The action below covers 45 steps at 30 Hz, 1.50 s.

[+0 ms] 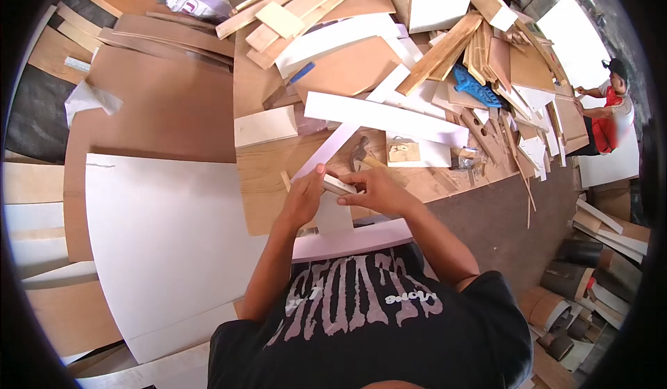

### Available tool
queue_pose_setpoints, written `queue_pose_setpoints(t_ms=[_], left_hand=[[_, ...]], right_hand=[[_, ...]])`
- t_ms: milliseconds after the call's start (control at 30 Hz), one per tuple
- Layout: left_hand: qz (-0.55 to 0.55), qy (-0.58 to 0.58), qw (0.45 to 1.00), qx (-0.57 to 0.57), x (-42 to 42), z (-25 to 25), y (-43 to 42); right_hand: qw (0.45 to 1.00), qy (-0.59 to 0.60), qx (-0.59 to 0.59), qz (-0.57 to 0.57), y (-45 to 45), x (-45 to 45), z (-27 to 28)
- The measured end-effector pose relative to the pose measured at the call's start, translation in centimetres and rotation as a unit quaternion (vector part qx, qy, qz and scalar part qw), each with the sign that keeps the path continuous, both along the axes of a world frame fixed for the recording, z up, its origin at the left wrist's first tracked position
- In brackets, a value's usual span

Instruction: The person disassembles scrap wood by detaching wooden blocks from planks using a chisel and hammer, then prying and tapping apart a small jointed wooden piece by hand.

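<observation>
Between my two hands is a small white block point(338, 186), with my left hand point(306, 196) closed on its left end and my right hand point(375, 190) gripping its right end. Just beyond them a hammer point(360, 154) lies on the wooden table point(267, 180). A long white strip point(389, 119) crosses a narrower pale strip point(332, 147) past my hands. Against the front of my black shirt is a pale pinkish board point(353, 241).
Wood offcuts point(479, 52) and a blue tool point(475, 88) are piled across the table's far side. Large white point(167, 243) and brown point(167, 111) sheets lie at left. A person point(608, 114) stands at far right. Rolls point(549, 309) lie at lower right.
</observation>
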<state>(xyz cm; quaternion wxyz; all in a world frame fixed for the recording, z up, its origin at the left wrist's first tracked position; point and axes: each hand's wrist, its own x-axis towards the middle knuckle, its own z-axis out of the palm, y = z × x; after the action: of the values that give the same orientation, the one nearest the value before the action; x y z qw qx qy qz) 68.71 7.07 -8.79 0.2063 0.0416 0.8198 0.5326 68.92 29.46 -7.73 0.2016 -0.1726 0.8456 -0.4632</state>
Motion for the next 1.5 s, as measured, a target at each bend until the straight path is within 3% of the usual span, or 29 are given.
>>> queue_pose_setpoints(t_ms=[33, 100, 133, 167, 233, 267, 333, 367, 533, 600, 700, 833, 900, 933, 967, 1000, 1033, 1167, 1300, 1500], left_hand=[[0.001, 0.002, 1.0, -0.003, -0.1, -0.2, 0.6], [0.006, 0.001, 0.995, 0.096, 0.0, -1.0, 1.3], [0.01, 0.002, 0.996, 0.089, 0.0, -1.8, 1.5], [0.023, 0.019, 0.997, 0.064, 0.1, -2.9, 1.6], [0.036, 0.038, 0.998, 0.038, 0.4, -2.7, 2.0], [0.06, 0.011, 0.997, 0.037, 0.6, -1.7, 2.3], [0.094, -0.01, 0.995, 0.035, 1.0, -1.4, 2.4], [0.07, 0.018, 0.997, 0.017, 1.1, -2.3, 2.0], [0.077, 0.034, 0.996, 0.018, 1.3, 0.3, 3.8], [0.08, 0.046, 0.995, -0.044, 1.3, 0.8, 4.6], [0.091, 0.097, 0.99, -0.039, 0.6, -0.5, 5.0], [0.092, 0.122, 0.987, -0.04, -0.4, -0.6, 5.4], [0.098, 0.12, 0.988, -0.014, -0.7, -0.6, 5.4], [0.097, 0.117, 0.988, -0.011, -0.9, -0.7, 5.6], [0.099, 0.127, 0.987, -0.013, -1.1, -0.7, 5.9], [0.098, 0.135, 0.986, -0.015, -1.3, -0.6, 6.2], [0.094, 0.132, 0.987, -0.011, -1.7, -0.2, 6.7], [0.065, 0.156, 0.985, -0.041, -2.8, 0.2, 8.4], [0.072, 0.154, 0.985, -0.036, -3.5, -0.3, 9.3], [0.037, 0.122, 0.991, -0.044, -4.0, 0.3, 9.9]], right_hand=[[1.0, 0.002, -0.003, 0.001, 1.4, -0.7, -0.5], [0.983, -0.126, -0.135, 0.007, 3.9, -2.1, -2.9], [0.956, -0.179, -0.224, -0.061, 4.8, -2.7, -4.8], [0.955, -0.18, -0.23, -0.055, 5.7, -3.5, -6.4], [0.992, 0.02, 0.023, -0.123, 7.4, -5.0, -9.4], [0.992, 0.024, 0.02, -0.118, 7.8, -5.1, -12.0], [0.962, 0.15, 0.213, -0.087, 7.8, -4.1, -16.9], [0.963, 0.06, 0.254, -0.066, 7.0, -3.7, -15.6], [0.921, 0.183, 0.343, -0.032, 5.3, -2.2, -20.8], [0.913, 0.204, 0.352, -0.028, 5.2, -3.4, -23.3], [0.904, 0.195, 0.38, -0.005, 5.2, -5.1, -23.4], [0.922, 0.171, 0.346, -0.017, 5.0, -6.0, -23.9], [0.93, 0.263, 0.251, 0.05, 5.9, -7.5, -27.3], [0.966, 0.179, 0.147, -0.112, 5.2, -7.7, -26.1], [0.966, 0.178, 0.15, -0.111, 5.6, -8.3, -24.7], [0.988, -0.013, 0.014, -0.152, 6.2, -8.4, -19.6], [0.953, -0.203, -0.125, -0.188, 6.6, -8.5, -14.6], [0.954, -0.148, -0.212, -0.153, 9.9, -8.6, -4.5], [0.981, -0.07, -0.157, -0.089, 12.5, -6.2, 4.3], [0.995, 0.013, -0.096, -0.016, 12.8, -4.8, 5.9]])
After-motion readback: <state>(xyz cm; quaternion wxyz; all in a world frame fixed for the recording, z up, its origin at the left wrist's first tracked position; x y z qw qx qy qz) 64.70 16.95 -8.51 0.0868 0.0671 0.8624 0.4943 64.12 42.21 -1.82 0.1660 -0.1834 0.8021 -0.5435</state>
